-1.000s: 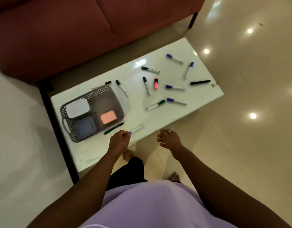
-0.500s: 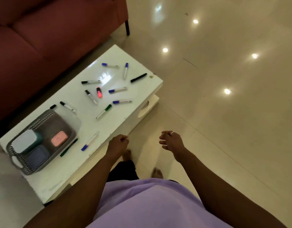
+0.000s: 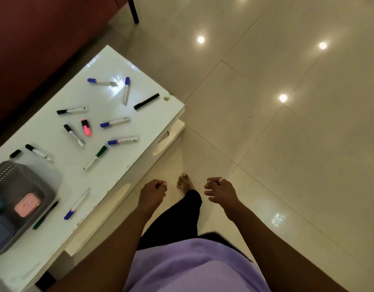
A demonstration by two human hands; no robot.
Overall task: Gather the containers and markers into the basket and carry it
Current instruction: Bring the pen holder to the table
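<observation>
Both hands hang off the white table (image 3: 110, 169), over the floor: the left hand (image 3: 152, 193) curled into an empty fist, the right hand (image 3: 220, 190) loosely spread, holding nothing (a ring shows on one finger). The grey basket (image 3: 23, 186) sits at the table's left end, holding a pink container (image 3: 27, 206); markers lie scattered across the tabletop, a blue-capped marker (image 3: 76, 205) just beside the basket.

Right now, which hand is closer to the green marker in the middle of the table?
Left. The left hand hangs just off the table edge, below and right of the green marker; the right hand is farther right, over the floor.
</observation>
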